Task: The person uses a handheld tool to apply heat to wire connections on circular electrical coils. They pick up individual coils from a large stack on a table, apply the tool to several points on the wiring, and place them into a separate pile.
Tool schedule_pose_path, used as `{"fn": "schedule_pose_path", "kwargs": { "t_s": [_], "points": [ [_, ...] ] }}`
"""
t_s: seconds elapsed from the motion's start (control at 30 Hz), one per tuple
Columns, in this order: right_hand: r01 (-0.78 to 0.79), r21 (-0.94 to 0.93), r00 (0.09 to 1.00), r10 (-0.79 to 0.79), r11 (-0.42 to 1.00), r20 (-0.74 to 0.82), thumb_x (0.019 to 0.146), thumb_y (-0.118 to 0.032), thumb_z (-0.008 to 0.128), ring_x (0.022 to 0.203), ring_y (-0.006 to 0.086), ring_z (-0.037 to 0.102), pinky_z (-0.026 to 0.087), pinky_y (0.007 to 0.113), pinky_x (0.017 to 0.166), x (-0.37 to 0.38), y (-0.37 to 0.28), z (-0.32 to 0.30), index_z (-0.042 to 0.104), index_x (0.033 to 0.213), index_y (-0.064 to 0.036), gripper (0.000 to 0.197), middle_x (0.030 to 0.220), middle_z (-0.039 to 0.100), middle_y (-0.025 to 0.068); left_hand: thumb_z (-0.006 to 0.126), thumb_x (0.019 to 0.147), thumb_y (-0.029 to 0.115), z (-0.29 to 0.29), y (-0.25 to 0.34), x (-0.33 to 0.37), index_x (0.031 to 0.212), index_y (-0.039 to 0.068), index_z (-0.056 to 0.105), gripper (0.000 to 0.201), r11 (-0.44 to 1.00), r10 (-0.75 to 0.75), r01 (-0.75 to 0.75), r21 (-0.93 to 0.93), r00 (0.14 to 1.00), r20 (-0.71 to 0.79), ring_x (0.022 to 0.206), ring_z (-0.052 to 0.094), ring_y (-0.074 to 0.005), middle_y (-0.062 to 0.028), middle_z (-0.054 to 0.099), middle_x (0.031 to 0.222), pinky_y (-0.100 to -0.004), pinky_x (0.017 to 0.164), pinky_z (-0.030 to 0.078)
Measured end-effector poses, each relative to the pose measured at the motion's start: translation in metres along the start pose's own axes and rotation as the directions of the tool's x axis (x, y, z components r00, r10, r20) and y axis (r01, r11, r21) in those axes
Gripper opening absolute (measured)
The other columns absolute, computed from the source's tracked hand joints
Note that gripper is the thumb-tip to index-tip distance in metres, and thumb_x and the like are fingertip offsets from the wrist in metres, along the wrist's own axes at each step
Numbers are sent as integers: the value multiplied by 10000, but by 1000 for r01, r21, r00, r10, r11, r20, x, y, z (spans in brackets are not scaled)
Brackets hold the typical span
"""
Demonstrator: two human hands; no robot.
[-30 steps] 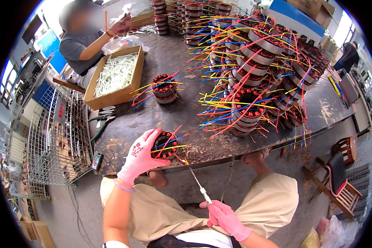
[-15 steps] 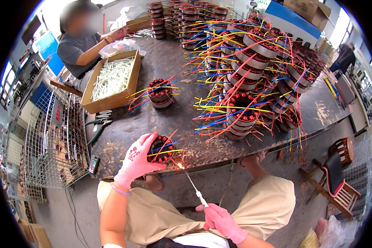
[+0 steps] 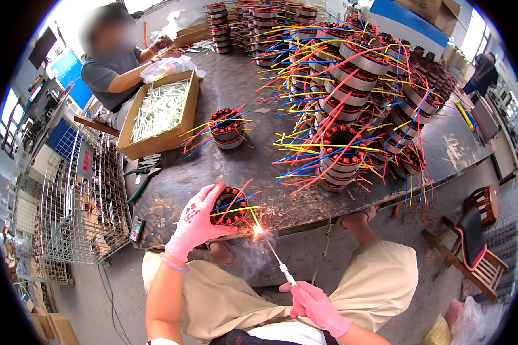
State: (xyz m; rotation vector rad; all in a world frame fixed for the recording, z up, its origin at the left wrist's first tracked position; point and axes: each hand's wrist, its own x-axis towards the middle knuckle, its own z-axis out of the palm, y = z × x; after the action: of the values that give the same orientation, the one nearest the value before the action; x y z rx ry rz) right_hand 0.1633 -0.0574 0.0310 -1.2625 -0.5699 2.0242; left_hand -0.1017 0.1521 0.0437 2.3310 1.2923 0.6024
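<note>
My left hand [image 3: 197,223], in a pink glove, grips the left side of a motor stator [image 3: 236,219] at the table's near edge. Red, blue and yellow wires stick out of the stator. In my pink-gloved right hand [image 3: 317,308] is a slim torch-like tool [image 3: 288,275] with a white handle and a thin metal stem, pointing up toward the stator. A bright flame or glow [image 3: 258,230] burns at the stem's tip, at the end of a yellow wire [image 3: 254,217]. Pale smoke hangs below it. My right fingers are wrapped round the handle.
Stacked stators [image 3: 342,155] with trailing wires crowd the table's right. Another stator pile [image 3: 227,131] stands ahead, beside a cardboard box [image 3: 161,144] of white sleeves. Green-handled pliers [image 3: 141,187] lie at the left edge. A co-worker [image 3: 112,72] sits at the far left.
The glow at the tool's tip has grown brighter and smoke has appeared. A yellow wire now bends down into the glow. Both hands keep their holds; the whole view has shifted slightly.
</note>
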Motion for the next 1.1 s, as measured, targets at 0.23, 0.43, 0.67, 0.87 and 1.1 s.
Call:
{"fn": "schedule_pose_path", "kwargs": {
  "t_s": [0.23,0.43,0.67,0.87,1.1],
  "points": [
    [16,-54,1000,-16,998,-8,1063,-241,456,531,71,397,499,279,619,1,0,1,561,1253,49,362,605,428,-28,913,568,276,0,0,2,1391,16,485,963,1000,8,-8,7,1000,8,1209,547,-387,-200,530,1342,-424,1024,462],
    [21,-41,1000,-22,999,-7,1063,-245,458,543,80,413,503,281,629,0,-2,1,554,1259,64,379,607,430,-20,914,569,288,2,1,2,1393,22,488,966,1000,-4,3,29,1000,7,1204,549,-386,-196,530,1338,-430,1022,462],
    [22,-93,1000,-22,995,-3,1065,-231,453,550,72,408,504,281,630,-1,-7,2,554,1265,60,367,618,415,-26,916,569,286,3,-1,2,1394,18,480,971,999,5,-5,37,1000,7,1205,547,-386,-193,530,1336,-431,1020,463],
    [36,-66,999,-37,997,-7,1065,-230,452,534,67,382,502,281,622,3,5,-3,564,1263,47,358,604,398,-31,916,570,266,3,0,2,1399,19,473,971,999,22,-22,36,1000,8,1210,545,-384,-191,533,1335,-430,1026,459],
    [38,-101,999,-39,994,-1,1064,-238,448,533,71,392,502,283,616,1,0,0,571,1265,31,357,601,403,-23,918,565,257,3,0,2,1415,15,456,997,1000,8,-8,22,1000,16,1224,537,-379,-190,529,1343,-427,1039,450]
  ]
}}
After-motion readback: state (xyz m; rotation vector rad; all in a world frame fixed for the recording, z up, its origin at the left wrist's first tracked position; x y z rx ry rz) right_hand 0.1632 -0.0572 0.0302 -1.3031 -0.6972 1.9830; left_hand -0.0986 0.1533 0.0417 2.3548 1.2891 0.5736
